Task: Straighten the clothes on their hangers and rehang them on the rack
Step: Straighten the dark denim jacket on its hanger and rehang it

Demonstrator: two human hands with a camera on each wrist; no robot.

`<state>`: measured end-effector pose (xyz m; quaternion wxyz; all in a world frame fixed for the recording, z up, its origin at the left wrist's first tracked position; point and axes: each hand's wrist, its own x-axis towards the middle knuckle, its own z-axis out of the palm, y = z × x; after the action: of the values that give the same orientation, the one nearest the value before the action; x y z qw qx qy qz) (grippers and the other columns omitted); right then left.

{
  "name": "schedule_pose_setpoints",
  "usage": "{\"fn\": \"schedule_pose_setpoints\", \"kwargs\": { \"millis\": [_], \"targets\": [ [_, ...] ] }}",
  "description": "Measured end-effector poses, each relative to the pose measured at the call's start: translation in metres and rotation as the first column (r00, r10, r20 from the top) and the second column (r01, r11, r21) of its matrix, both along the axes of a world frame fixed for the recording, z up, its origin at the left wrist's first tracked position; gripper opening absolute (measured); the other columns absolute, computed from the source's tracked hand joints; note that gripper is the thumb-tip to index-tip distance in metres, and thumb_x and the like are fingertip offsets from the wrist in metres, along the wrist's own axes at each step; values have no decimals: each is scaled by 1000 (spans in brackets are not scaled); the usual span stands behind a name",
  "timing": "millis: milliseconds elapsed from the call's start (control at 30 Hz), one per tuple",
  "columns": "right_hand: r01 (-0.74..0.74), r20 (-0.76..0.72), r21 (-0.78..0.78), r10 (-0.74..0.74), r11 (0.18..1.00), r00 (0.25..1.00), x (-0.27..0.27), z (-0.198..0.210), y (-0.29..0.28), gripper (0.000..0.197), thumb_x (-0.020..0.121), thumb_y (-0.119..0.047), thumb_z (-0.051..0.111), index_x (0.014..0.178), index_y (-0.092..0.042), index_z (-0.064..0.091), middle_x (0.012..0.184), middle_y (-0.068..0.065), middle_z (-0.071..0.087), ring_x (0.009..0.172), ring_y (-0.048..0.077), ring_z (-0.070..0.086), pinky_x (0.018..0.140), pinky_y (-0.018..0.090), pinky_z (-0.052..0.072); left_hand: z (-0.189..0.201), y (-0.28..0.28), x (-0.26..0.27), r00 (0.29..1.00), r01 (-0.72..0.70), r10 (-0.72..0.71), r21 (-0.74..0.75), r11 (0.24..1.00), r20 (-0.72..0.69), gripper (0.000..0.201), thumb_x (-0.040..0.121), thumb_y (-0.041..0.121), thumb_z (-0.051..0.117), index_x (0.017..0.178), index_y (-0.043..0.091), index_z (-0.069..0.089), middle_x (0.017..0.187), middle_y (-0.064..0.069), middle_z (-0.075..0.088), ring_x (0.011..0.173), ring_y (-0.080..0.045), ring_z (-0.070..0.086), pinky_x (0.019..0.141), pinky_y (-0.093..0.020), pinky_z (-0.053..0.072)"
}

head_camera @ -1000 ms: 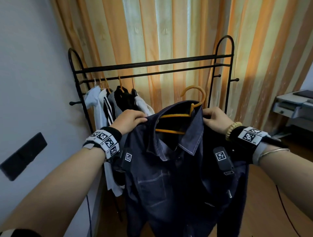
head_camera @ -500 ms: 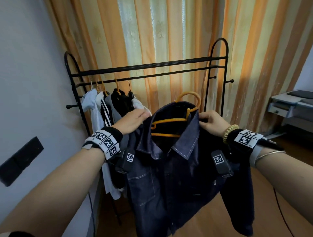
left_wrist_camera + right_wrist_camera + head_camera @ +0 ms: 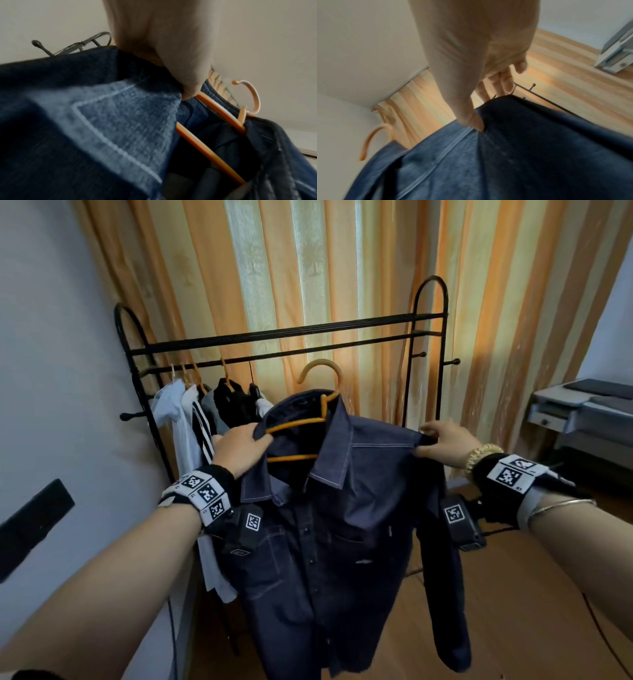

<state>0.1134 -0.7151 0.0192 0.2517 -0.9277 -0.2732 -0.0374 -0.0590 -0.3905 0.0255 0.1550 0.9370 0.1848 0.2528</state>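
The dark blue denim shirt [image 3: 329, 508] on its orange plastic hanger [image 3: 301, 436] now hangs flatter than a second ago: its right shoulder has been drawn out wide, so the straightening looks nearly done and rehanging probably comes next. The left hand [image 3: 239, 448] pinches the collar beside the hanger's arm; the right hand [image 3: 445, 440] pinches the shoulder seam, fingers curled on cloth. The shirt hangs between both hands, its hook [image 3: 320, 374] free, below and in front of the black metal rack [image 3: 284, 332]. Other hung clothes [image 3: 205, 419] sit beyond the left hand.
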Motion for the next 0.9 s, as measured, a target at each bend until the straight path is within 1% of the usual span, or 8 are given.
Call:
{"fn": "schedule_pose_setpoints", "kwargs": {
  "millis": [67, 133, 400, 467, 567, 633, 733, 900],
  "targets": [
    [-9, -146, 45, 16, 999, 989, 1, -12, -4, 34, 82, -20, 69, 110, -2, 63, 85, 11, 71, 69, 19, 67, 61, 30, 53, 1, 3, -1, 999, -30, 30, -11, 999, 24, 33, 89, 41, 43, 65, 18, 43, 63, 0, 52, 74, -28, 52, 78, -39, 30],
    [-6, -271, 129, 41, 992, 962, 1, -19, -5, 20, 85, -9, 66, 97, 6, 63, 63, 13, 70, 55, 22, 69, 55, 38, 58, 2, 5, -3, 999, -31, 31, -1, 1000, 15, 35, 86, 41, 43, 60, 20, 36, 59, 1, 48, 71, -28, 52, 74, -38, 27],
    [41, -288, 240, 31, 970, 957, 12, -6, -20, 16, 92, -8, 55, 93, 6, 61, 56, 11, 65, 37, 9, 62, 36, 16, 45, 11, 28, -29, 987, -105, 129, 213, 971, -99, 42, 90, 30, 51, 57, 17, 28, 54, -2, 41, 58, -22, 43, 61, -34, 18],
    [91, -327, 211, -18, 973, 945, 18, -9, -22, 14, 91, -6, 56, 97, 6, 61, 60, 13, 67, 42, 13, 65, 39, 19, 50, 11, 27, -33, 992, -79, 90, 127, 989, -86, 44, 92, 26, 50, 57, 17, 25, 54, -2, 35, 54, -19, 38, 56, -34, 18],
    [103, -403, 95, -57, 990, 913, 24, -16, -21, 31, 89, 4, 50, 120, 2, 54, 100, 21, 65, 71, 29, 68, 62, 37, 59, 8, 27, -32, 998, -41, 40, -23, 999, -50, 44, 93, 23, 51, 57, 16, 26, 54, -3, 33, 51, -20, 35, 54, -33, 19],
    [39, -315, 25, -29, 999, 949, 21, -12, -14, 42, 87, 2, 49, 129, -6, 50, 118, 16, 60, 86, 26, 63, 69, 33, 53, 4, 26, -30, 998, -48, 46, -57, 997, -38, 42, 92, 25, 51, 57, 16, 29, 55, -4, 35, 53, -22, 38, 55, -33, 21],
    [-103, -86, 124, 114, 987, 990, 0, 7, 0, 34, 90, -11, 51, 124, -13, 57, 110, 5, 60, 102, 22, 57, 80, 28, 39, 1, 19, -24, 996, -62, 60, -31, 998, -67, 40, 92, 30, 49, 59, 16, 33, 57, -5, 40, 57, -24, 43, 56, -32, 24],
    [-317, -8, 105, 319, 943, 948, -28, 19, 28, 29, 88, -39, 59, 114, -26, 59, 96, -11, 58, 86, 5, 54, 72, 21, 41, 4, 2, -13, 995, -71, 72, 8, 997, -65, 41, 91, 34, 48, 57, 16, 31, 55, -3, 38, 56, -24, 42, 56, -31, 24]
  ]
}}
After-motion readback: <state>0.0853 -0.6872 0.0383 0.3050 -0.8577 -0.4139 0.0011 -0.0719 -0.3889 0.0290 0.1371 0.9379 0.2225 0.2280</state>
